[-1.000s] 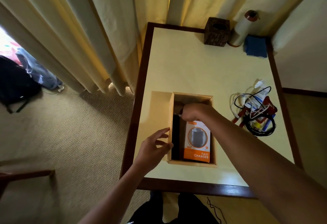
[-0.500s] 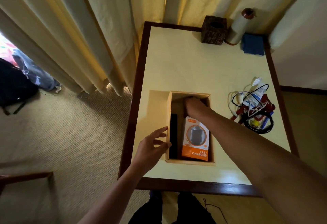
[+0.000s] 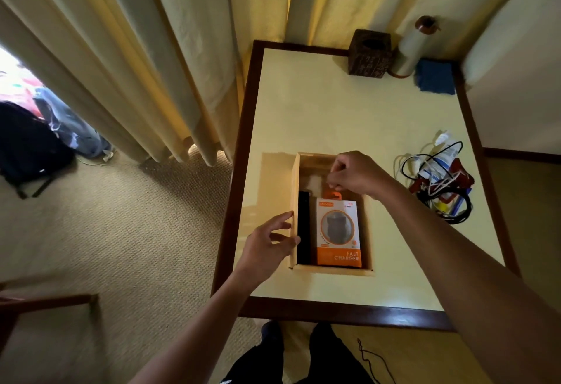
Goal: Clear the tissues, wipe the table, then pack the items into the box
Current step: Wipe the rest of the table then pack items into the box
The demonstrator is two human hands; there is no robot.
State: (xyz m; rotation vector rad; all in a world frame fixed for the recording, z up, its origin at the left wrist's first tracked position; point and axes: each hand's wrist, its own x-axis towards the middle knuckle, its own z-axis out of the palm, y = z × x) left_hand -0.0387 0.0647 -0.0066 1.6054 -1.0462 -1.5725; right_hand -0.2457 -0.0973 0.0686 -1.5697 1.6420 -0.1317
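An open cardboard box (image 3: 294, 201) sits on the cream table (image 3: 318, 110) near its front edge. Inside lie an orange and white "Fast Charger" pack (image 3: 338, 231) and a slim black item (image 3: 303, 231) along the left wall. My left hand (image 3: 268, 244) holds the box's left wall, thumb over the rim and fingers outside. My right hand (image 3: 352, 174) hovers above the box's far end with curled fingers and nothing in it. A tangle of cables and small items (image 3: 437, 183) lies to the right of the box.
At the table's far edge stand a dark tissue holder (image 3: 368, 52), a pale roll (image 3: 411, 46) and a folded blue cloth (image 3: 435, 77). Curtains (image 3: 151, 64) hang to the left, with a dark bag (image 3: 27, 146) on the carpet. A wall (image 3: 516, 80) borders the right side.
My right hand has let go of the charger pack and risen out of the box towards its far right corner. The left hand has stayed on the box wall.
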